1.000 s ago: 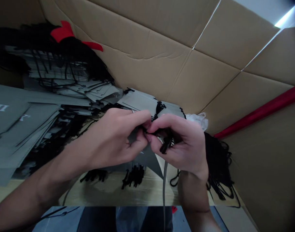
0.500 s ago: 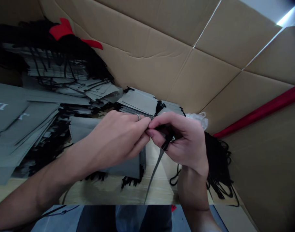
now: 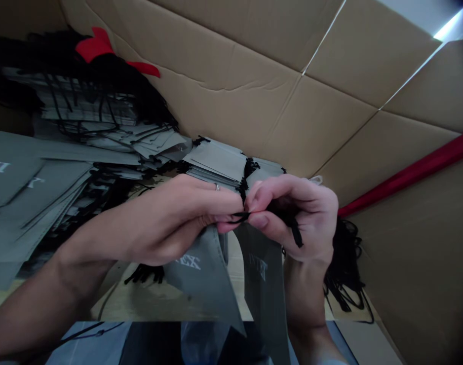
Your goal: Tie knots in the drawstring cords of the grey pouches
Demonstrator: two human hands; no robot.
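- Right now, as I watch the feed, the grey drawstring pouch (image 3: 210, 284) is lifted off the worktop at the middle of the head view. It hangs from both hands in two limp panels, each with pale lettering that I can only partly read.
- The black cord (image 3: 237, 217) runs across the pouch's top edge, and the work is on it: I judge this to be the cord being worked at the mouth.
- My left hand (image 3: 170, 223) pinches the cord and the fabric edge between thumb and fingertips, with a ring (image 3: 217, 187) on one finger.
- My right hand (image 3: 300, 218) meets it fingertip to fingertip and pinches the same cord, curled over a loose black end.
- Any further pull would, I think, call for a firm hold on the fabric while the cord slides, since the cord is thin and slack.
- The pouch hangs flat; I cannot tell whether anything is inside.
- Just behind the hands lies a stack of grey pouches (image 3: 216, 162) with their cords fitted.
- Further left is a taller heap of pouches (image 3: 83, 111), tangled with black cord, with a red scrap (image 3: 92, 45) on top.
- Loose cords (image 3: 345, 263) are bunched beside my right wrist.
- Cardboard walls (image 3: 254, 76) enclose the wooden worktop (image 3: 140, 304) like an open box.
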